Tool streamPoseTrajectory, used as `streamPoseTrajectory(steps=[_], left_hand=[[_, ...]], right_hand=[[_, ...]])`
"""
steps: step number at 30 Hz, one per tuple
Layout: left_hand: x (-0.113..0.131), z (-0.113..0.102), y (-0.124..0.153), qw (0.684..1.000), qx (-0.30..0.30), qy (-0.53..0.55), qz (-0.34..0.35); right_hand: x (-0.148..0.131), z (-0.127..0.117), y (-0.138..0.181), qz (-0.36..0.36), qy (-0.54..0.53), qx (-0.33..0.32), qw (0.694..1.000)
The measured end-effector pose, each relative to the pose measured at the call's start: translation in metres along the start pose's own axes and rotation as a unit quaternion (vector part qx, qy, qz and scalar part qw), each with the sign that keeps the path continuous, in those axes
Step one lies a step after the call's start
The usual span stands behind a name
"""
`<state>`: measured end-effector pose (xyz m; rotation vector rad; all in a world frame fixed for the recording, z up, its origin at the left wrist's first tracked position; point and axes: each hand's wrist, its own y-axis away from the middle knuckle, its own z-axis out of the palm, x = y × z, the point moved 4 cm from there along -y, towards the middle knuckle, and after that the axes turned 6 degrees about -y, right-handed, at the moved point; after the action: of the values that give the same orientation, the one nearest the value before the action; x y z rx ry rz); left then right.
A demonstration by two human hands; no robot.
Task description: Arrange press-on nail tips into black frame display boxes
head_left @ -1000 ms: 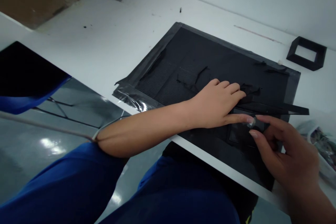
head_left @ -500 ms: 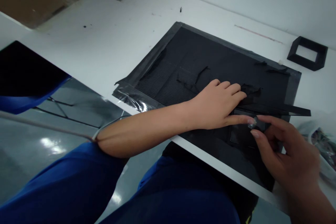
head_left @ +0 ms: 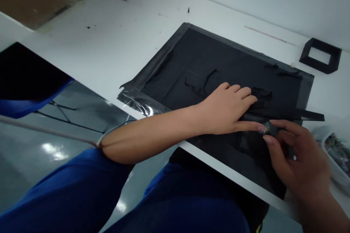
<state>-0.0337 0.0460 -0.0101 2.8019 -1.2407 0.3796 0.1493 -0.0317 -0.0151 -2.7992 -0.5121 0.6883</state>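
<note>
A black mat (head_left: 218,58) is taped to the white table (head_left: 115,40). My left hand (head_left: 226,111) lies flat on the mat, fingers stretched out, pressing on a long black strip (head_left: 300,114) and a small black rectangular piece (head_left: 253,140). Its thumb points right along the piece. My right hand (head_left: 298,153) comes in from the lower right, thumb and forefinger pinched on a small shiny bit (head_left: 266,127) right at the tip of my left thumb. What that bit is cannot be made out.
A black rectangular frame (head_left: 319,55) lies at the table's far right. Thin black scraps (head_left: 203,82) lie on the mat. A bag with coloured contents (head_left: 335,145) sits at the right edge. My blue-trousered legs (head_left: 164,196) are below the table's near edge.
My right hand has closed its thumb and forefinger a little tighter and shifted slightly right. My left hand has stayed flat in place.
</note>
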Motion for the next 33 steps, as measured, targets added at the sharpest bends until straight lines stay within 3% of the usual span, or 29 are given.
streamPoseTrajectory(steps=[16,33], left_hand=[[-0.001,-0.004,0.0,0.999,-0.032,0.013,0.002],[0.0,-0.002,0.0,0.999,-0.028,0.013,0.015]], right_hand=[[-0.005,0.004,0.0,0.016,-0.004,-0.002,1.0],[-0.018,0.013,-0.008,-0.079,0.137,-0.028,0.987]])
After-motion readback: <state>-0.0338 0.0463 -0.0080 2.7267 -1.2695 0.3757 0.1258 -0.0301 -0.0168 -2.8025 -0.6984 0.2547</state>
